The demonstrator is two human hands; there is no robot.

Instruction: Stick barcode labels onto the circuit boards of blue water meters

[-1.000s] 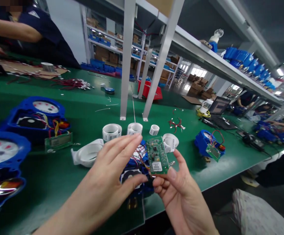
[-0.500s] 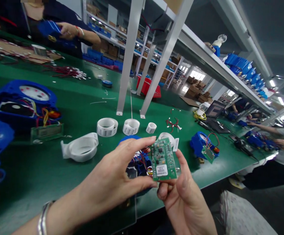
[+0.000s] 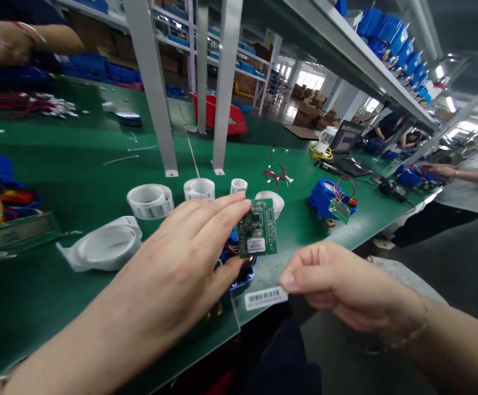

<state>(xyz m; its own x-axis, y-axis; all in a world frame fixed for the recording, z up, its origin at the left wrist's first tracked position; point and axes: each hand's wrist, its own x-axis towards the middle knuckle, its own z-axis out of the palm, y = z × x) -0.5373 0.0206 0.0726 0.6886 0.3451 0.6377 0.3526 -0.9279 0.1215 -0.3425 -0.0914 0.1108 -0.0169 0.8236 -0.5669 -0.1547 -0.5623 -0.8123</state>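
My left hand (image 3: 181, 252) grips a green circuit board (image 3: 259, 227) by its left side, thumb below and fingers above. The board carries small chips and a white label (image 3: 256, 245). Between finger and thumb, my right hand (image 3: 337, 280) pinches one end of a barcode sticker (image 3: 265, 298), which lies level just below the board and apart from it. Behind the board sits a blue meter housing (image 3: 242, 277) with wires, partly covered by my left hand and the board.
Rolls of white labels (image 3: 150, 202) stand beyond my left hand, with a looser roll (image 3: 107, 247) nearer. Blue meters with wiring lie at left and right (image 3: 332, 200). Metal posts (image 3: 152, 88) rise from the green bench (image 3: 111, 140). A laptop (image 3: 346, 145) stands farther back. Co-workers are at both sides.
My right hand has left the board and moved right and down, the barcode sticker now clear in its pinch. The left hand keeps the board. The view has shifted right.
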